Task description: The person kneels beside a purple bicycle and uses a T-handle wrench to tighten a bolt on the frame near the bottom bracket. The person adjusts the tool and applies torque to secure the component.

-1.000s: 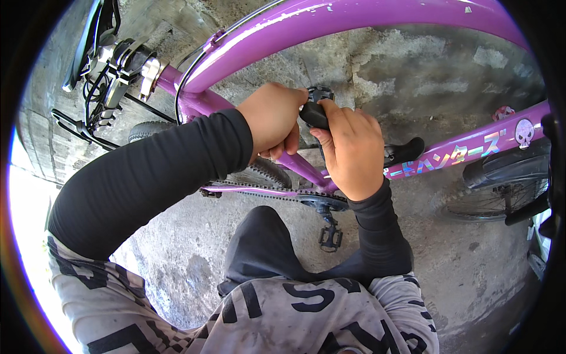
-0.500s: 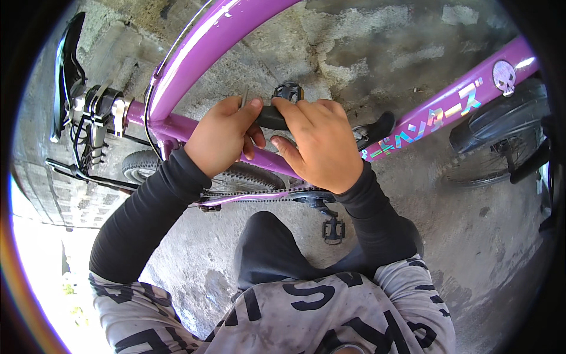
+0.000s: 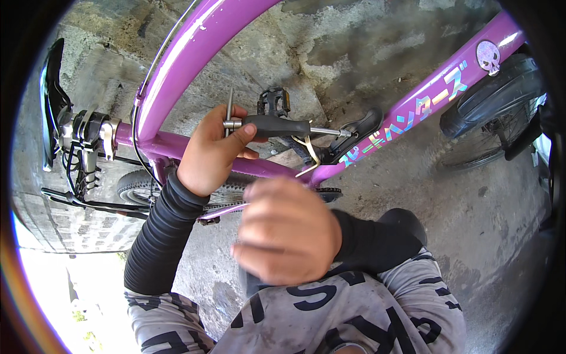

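My left hand point(image 3: 213, 150) is closed on a black-handled tool point(image 3: 277, 126), thumb on top. Metal shafts stick out of both ends of its handle, and a thin rod crosses the left one. A pale, bent piece point(image 3: 311, 152) shows just below the handle; whether it belongs to the tool I cannot tell. The tool is over the purple bicycle frame point(image 3: 188, 65), its right tip near a black fitting point(image 3: 362, 130) on the lower tube. Lower and nearer my body, my right hand point(image 3: 289, 230) is smeared by motion, apart from the tool; its fingers are unclear.
A black pedal point(image 3: 274, 101) lies beyond the tool. The saddle point(image 3: 53, 106) and seat clamp are at the left, the rear tyre point(image 3: 141, 187) below the frame, and the front wheel point(image 3: 495, 130) at the right. Rough concrete point(image 3: 401, 236) lies beneath.
My right hand has let go of the tool and come down toward my body, uncovering the handle and right shaft. My left hand has shifted slightly lower, still holding it. The view has shifted a little.
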A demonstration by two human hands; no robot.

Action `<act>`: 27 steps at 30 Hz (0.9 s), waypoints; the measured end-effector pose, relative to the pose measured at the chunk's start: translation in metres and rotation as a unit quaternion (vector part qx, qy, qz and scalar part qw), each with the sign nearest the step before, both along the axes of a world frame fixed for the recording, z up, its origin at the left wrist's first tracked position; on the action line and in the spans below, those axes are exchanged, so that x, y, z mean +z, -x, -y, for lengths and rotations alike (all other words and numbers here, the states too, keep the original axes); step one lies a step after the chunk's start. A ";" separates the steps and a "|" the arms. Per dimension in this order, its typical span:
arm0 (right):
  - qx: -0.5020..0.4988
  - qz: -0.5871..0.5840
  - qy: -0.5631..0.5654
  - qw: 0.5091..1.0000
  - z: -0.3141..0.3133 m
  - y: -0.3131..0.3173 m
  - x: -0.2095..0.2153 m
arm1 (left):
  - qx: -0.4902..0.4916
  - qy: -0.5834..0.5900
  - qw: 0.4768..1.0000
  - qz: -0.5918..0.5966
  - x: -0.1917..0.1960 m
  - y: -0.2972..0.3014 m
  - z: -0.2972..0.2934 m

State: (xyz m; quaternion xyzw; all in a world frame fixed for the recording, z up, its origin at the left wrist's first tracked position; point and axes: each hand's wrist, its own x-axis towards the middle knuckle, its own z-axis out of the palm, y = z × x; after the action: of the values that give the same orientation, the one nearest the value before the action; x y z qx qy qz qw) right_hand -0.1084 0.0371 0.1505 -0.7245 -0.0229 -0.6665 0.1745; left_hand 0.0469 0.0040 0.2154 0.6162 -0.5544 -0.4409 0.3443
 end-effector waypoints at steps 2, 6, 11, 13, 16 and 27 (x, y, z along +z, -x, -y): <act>0.084 -0.030 0.032 0.996 -0.013 -0.006 -0.004 | -0.020 0.010 0.999 0.038 0.000 -0.003 0.000; 0.152 -0.031 0.039 0.987 -0.036 -0.025 -0.017 | -0.060 0.069 0.995 0.048 -0.008 -0.010 0.001; 0.170 -0.043 0.043 0.984 -0.039 -0.029 -0.023 | -0.109 0.095 0.989 0.011 -0.013 -0.011 0.003; 0.164 -0.037 0.036 0.985 -0.036 -0.027 -0.022 | -0.122 0.107 0.987 -0.011 -0.016 -0.012 0.003; 0.156 -0.027 0.030 0.987 -0.032 -0.024 -0.020 | -0.130 0.142 0.981 -0.038 -0.023 -0.012 0.004; 0.113 0.003 0.023 0.993 -0.035 -0.027 -0.020 | -0.194 0.281 0.921 0.189 -0.028 -0.026 0.008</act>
State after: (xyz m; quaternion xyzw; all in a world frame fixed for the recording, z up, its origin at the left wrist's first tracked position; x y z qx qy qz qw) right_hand -0.0817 0.0716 0.1302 -0.7193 -0.1202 -0.6436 0.2322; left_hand 0.0732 -0.0041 0.1875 0.4462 -0.8189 -0.2008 0.3000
